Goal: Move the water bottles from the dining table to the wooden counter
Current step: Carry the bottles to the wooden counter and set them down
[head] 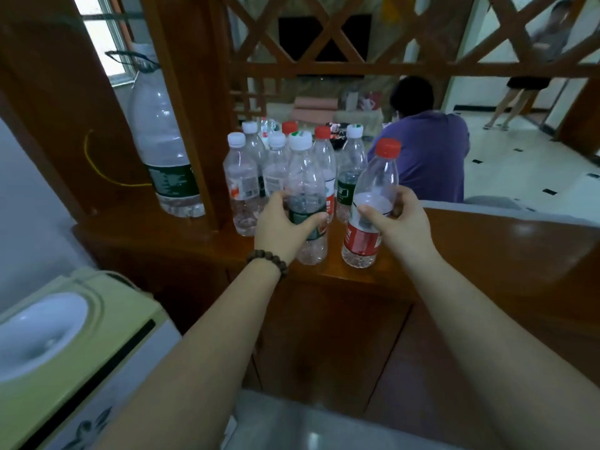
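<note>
Gripping mid-body, my left hand (285, 227) clamps the green-labelled clear plastic bottle (306, 203), right hand (394, 219) the red-capped bottle (370, 206); light, crushable, slippery I reckon.

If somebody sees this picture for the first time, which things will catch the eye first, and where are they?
First, the two hands in the centre: the left hand grips a green-label bottle, and the right hand grips a tilted red-cap bottle, both at the front edge of the wooden counter. Behind them stands a cluster of bottles, and a large jug on the left.
</note>
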